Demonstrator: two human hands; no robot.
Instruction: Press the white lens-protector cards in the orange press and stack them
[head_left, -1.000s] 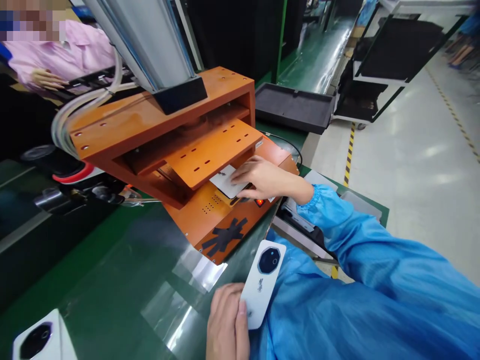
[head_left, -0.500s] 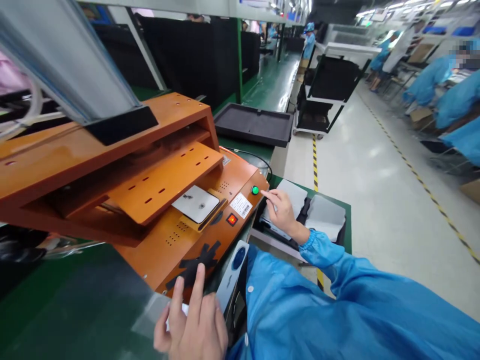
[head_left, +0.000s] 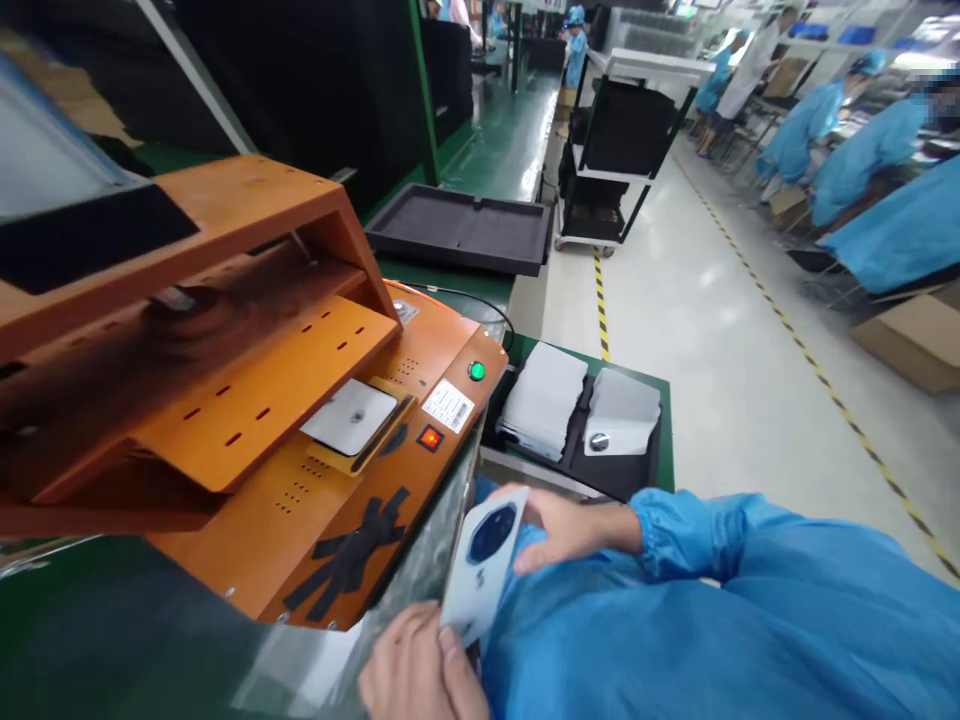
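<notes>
Between my two hands is a white phone back cover with a large dark round camera area, tilted upright near the bench edge. My left hand is closed on its lower end, the thumb on its face. My right hand grips its upper right edge, with some fingers hidden behind it. In front stands an orange press machine with a green button and a lit red switch. Another pale panel lies on the machine's yellow fixture, partly under the orange plate.
To the right, a black tray holds stacked pale sheets and a pile of white pieces. Behind the machine lies an empty-looking dark tray. A wheeled cart stands beyond, and several people in blue work at the right.
My right hand has left the green button and taken the cover's upper edge. My left hand has closed on its lower end. The view has shifted right.
</notes>
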